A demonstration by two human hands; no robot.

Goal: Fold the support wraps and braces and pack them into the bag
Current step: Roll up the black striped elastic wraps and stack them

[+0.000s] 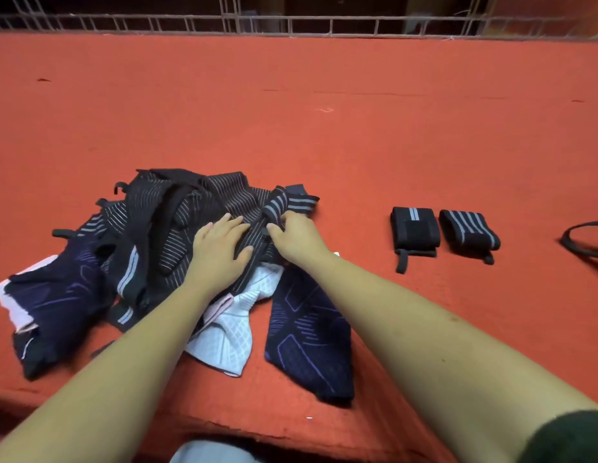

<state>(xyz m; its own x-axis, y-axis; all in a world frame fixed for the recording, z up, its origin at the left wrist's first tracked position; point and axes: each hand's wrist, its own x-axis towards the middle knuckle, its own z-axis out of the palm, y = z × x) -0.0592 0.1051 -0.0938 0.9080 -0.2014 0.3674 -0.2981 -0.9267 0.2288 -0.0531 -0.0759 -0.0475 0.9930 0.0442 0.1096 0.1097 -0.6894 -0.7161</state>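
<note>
Support wraps and braces (177, 215): mostly an unsorted heap near the front edge of the worktop (324, 128), left of centre. A white brace (230, 329) and a navy brace (311, 335) lie at the heap's near side.

Done so far, by the look of it: two folded wraps (413, 228) (469, 228) side by side, well apart from the heap, toward the right edge. A black strap loop (585, 242) shows at the far right edge; possibly the bag, cannot confirm.

Left hand (217, 248): fingers straight, pressing flat on the dark striped fabric on top of the heap.
Right hand (297, 238): fingers curled, pinching the grey-striped wrap (290, 202) at the heap's right side.

Step in hand (judgement): picking the next wrap out of the heap, with the left hand pinning the rest.

Next move calls for: drawing the grey-striped wrap clear without dragging its neighbours, laying it flat on bare worktop, then folding it to match the finished pair. Straps are intertwined, so snagging is likely. Nothing packed yet.
</note>
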